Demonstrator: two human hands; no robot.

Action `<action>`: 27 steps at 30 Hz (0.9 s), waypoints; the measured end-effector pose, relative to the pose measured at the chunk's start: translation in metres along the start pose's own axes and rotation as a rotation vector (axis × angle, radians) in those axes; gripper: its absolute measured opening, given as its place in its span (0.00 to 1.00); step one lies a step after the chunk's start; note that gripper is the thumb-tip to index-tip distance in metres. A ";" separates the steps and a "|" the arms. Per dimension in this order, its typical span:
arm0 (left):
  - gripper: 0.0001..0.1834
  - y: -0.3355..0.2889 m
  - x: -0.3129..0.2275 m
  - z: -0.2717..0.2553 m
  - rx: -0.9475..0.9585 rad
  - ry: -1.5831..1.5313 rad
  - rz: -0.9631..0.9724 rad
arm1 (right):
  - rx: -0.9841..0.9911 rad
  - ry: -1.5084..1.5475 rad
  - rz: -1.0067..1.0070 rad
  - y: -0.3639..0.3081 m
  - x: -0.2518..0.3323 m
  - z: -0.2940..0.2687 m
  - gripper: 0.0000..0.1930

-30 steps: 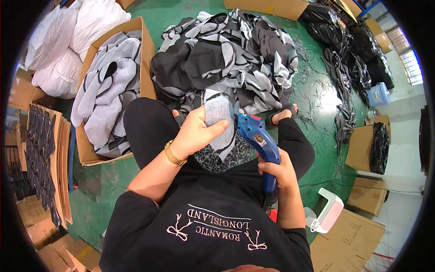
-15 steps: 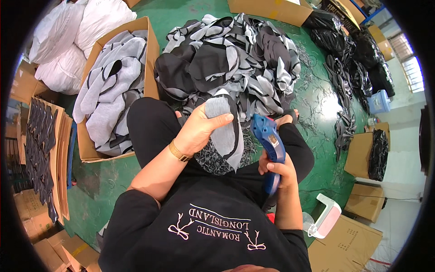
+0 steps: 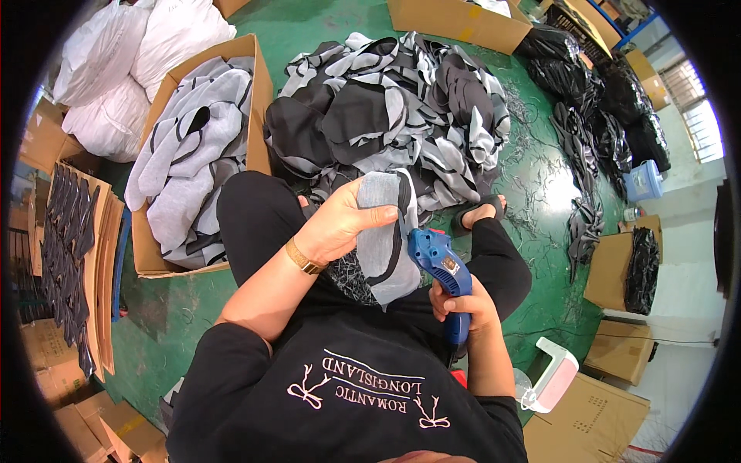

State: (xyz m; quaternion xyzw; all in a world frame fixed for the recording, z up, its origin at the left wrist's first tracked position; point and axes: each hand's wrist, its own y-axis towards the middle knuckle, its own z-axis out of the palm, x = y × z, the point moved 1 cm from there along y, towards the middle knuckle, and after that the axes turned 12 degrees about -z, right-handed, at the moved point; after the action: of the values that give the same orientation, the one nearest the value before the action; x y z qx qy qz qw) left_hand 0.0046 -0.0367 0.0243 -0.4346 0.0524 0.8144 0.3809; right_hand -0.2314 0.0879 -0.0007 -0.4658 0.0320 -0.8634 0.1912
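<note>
My left hand pinches a long grey fabric piece with a black band, thumb lying across its upper part. The piece hangs down over my lap. My right hand is wrapped round the handle of a blue handheld power tool, which looks like an electric cutter. The cutter's head is at the right edge of the fabric piece; its tip is too small to make out. Below the fabric, a heap of thin trimmed strips lies between my legs. A big pile of black and grey fabric pieces lies in front of my feet.
At the left stands a cardboard box full of grey fabric pieces, with white sacks behind it. Black plastic bags line the right side. Loose strips litter the green floor. A pink and white device is near my right elbow.
The cutter has moved left and down to the fabric's edge. My left hand has shifted slightly right, and the fabric piece has turned to show more of its width. My right foot has moved.
</note>
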 end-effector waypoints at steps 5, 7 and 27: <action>0.21 0.000 0.003 0.004 0.002 0.026 0.016 | -0.006 0.090 -0.022 0.004 -0.003 0.011 0.18; 0.21 -0.001 0.004 0.006 0.032 0.037 0.027 | -0.028 0.150 -0.024 0.006 -0.005 0.014 0.18; 0.24 0.001 0.000 0.003 -0.034 -0.002 0.011 | 0.005 0.146 0.054 -0.007 -0.010 0.000 0.19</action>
State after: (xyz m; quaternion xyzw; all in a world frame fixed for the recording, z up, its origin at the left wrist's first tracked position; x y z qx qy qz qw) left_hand 0.0023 -0.0360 0.0259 -0.4398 0.0406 0.8177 0.3693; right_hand -0.2289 0.0976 -0.0068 -0.4001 0.0563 -0.8897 0.2125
